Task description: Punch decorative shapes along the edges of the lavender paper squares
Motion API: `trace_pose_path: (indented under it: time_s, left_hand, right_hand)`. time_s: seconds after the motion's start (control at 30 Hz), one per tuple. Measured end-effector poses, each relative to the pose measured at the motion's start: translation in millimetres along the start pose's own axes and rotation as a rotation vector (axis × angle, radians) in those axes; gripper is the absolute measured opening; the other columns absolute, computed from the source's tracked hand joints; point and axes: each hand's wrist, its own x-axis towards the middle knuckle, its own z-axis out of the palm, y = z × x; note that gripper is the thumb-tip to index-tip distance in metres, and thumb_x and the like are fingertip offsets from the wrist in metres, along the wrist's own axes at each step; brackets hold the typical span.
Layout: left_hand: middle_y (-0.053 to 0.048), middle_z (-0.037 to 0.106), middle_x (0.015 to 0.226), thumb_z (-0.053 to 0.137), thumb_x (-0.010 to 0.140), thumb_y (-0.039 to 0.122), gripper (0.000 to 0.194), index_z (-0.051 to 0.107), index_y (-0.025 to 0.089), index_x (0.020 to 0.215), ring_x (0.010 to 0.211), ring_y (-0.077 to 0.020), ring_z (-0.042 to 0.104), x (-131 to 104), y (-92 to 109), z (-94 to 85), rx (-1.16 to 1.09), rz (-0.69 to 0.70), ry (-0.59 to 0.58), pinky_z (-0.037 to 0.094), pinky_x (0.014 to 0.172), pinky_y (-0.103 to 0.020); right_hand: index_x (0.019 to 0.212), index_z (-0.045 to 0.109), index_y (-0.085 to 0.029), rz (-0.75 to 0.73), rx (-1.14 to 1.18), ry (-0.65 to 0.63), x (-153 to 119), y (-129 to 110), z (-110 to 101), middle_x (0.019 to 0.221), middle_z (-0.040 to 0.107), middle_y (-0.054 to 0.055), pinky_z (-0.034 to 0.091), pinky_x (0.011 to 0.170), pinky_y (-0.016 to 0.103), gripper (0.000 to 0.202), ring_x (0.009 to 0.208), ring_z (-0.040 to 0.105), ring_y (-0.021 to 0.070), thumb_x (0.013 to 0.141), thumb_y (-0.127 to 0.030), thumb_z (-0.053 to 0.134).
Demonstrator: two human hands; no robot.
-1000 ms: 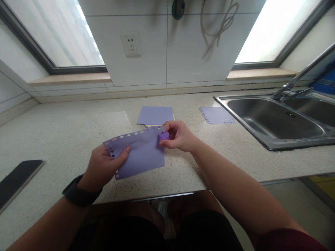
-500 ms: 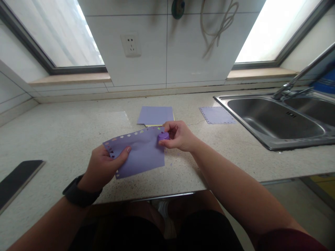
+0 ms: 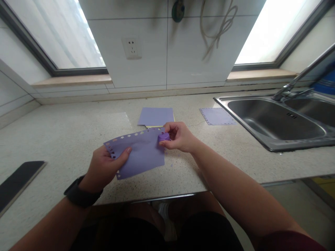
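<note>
A purple sheet of paper (image 3: 142, 153) is tilted above the counter, with small flower-shaped holes along its top and left edges. My left hand (image 3: 106, 165) grips it at the left side, thumb on top and fingers behind. Between the thumb and fingers of my right hand (image 3: 180, 137) is a small purple craft punch (image 3: 163, 137), which sits on the sheet's right edge near the top corner. Part of the punch is covered by my fingers. Tiny purple paper bits lie on the counter beneath.
Behind my hands lies a stack of purple paper (image 3: 156, 116) with a yellow sheet showing under it. A punched purple sheet (image 3: 217, 116) lies beside the steel sink (image 3: 274, 120). A dark flat object (image 3: 19, 183) rests at the left.
The view has shifted very slightly. Both hands, the sheet and the punch keep nearly the same positions.
</note>
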Motion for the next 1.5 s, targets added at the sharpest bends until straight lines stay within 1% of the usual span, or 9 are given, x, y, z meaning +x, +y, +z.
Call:
trace_pose_path:
  time_s: [0.27,0.53,0.67,0.8,0.9,1.03,1.2,1.33,1.5]
  left_hand:
    - [-0.01,0.083,0.098,0.077,0.083,0.05,0.034,0.08,0.019,0.099,0.087,-0.0302,0.079,-0.9,-0.9,-0.7,-0.011,0.006,-0.003,0.066,0.082,-0.041]
    - [-0.011,0.082,0.105,0.081,0.079,0.052,0.038,0.078,0.02,0.099,0.095,-0.0321,0.078,3.0,-7.3,-0.6,-0.072,-0.069,0.018,0.065,0.087,-0.042]
    - [-0.014,0.082,0.109,0.082,0.079,0.051,0.043,0.076,0.016,0.102,0.099,-0.0335,0.078,5.8,-19.2,0.3,-0.174,-0.141,0.041,0.064,0.089,-0.044]
    - [-0.015,0.08,0.115,0.083,0.08,0.048,0.045,0.075,0.016,0.11,0.103,-0.0331,0.078,7.6,-31.7,4.0,-0.343,-0.269,0.058,0.065,0.088,-0.043]
    - [-0.014,0.08,0.114,0.087,0.075,0.048,0.049,0.076,0.016,0.11,0.101,-0.0319,0.078,8.0,-37.8,9.2,-0.478,-0.324,0.112,0.064,0.089,-0.043]
    - [-0.013,0.081,0.112,0.092,0.07,0.047,0.054,0.077,0.014,0.11,0.097,-0.0301,0.078,7.6,-41.2,13.8,-0.564,-0.351,0.11,0.062,0.091,-0.043]
    - [-0.012,0.081,0.109,0.093,0.071,0.044,0.052,0.077,0.014,0.11,0.096,-0.0283,0.077,7.1,-41.6,14.1,-0.61,-0.343,0.085,0.061,0.091,-0.041]
    - [-0.012,0.081,0.107,0.092,0.071,0.045,0.05,0.077,0.014,0.108,0.094,-0.0285,0.077,7.0,-40.9,14.7,-0.585,-0.336,0.078,0.062,0.09,-0.042]
    - [-0.012,0.081,0.106,0.091,0.072,0.045,0.05,0.077,0.014,0.108,0.095,-0.0292,0.076,6.1,-41.8,15.1,-0.563,-0.322,0.06,0.061,0.092,-0.044]
  right_hand:
    - [0.079,0.057,-0.02,-0.023,-0.028,-0.033,1.6,5.8,-4.3,0.063,0.057,-0.006,0.041,0.049,0.021,0.046,0.054,0.051,0.0083,0.06,-0.033,0.097]
    - [0.091,0.064,-0.018,-0.004,-0.002,-0.04,2.8,2.1,-12.0,0.066,0.06,-0.005,0.045,0.052,0.021,0.044,0.056,0.055,0.0087,0.067,-0.037,0.096]
    - [0.094,0.068,-0.017,-0.043,0.022,0.043,7.3,4.8,-21.2,0.078,0.067,0.0,0.051,0.058,0.023,0.041,0.062,0.059,0.0093,0.072,-0.043,0.091]
    - [0.098,0.072,-0.019,-0.047,-0.038,0.193,11.0,7.4,-31.8,0.075,0.064,-0.002,0.049,0.056,0.024,0.037,0.06,0.056,0.0101,0.079,-0.048,0.085]
    - [0.097,0.075,-0.02,-0.06,-0.178,0.295,11.5,4.9,-35.2,0.08,0.068,0.001,0.051,0.058,0.028,0.034,0.064,0.058,0.0133,0.08,-0.049,0.081]
    - [0.091,0.076,-0.019,-0.037,-0.445,0.355,11.6,1.8,-36.4,0.077,0.071,0.005,0.051,0.063,0.033,0.029,0.07,0.063,0.0188,0.083,-0.048,0.076]
    - [0.087,0.076,-0.018,0.096,-0.755,0.301,13.2,6.2,-38.4,0.074,0.071,0.006,0.047,0.065,0.035,0.031,0.067,0.062,0.0195,0.09,-0.047,0.068]
    - [0.084,0.077,-0.02,0.017,-1.045,0.202,15.5,11.6,-38.0,0.081,0.072,0.007,0.042,0.068,0.034,0.028,0.074,0.061,0.0196,0.092,-0.045,0.068]
    - [0.088,0.08,-0.019,-0.034,-1.219,0.127,18.3,19.0,-36.7,0.082,0.071,0.007,0.042,0.077,0.035,0.033,0.082,0.06,0.0214,0.097,-0.047,0.065]
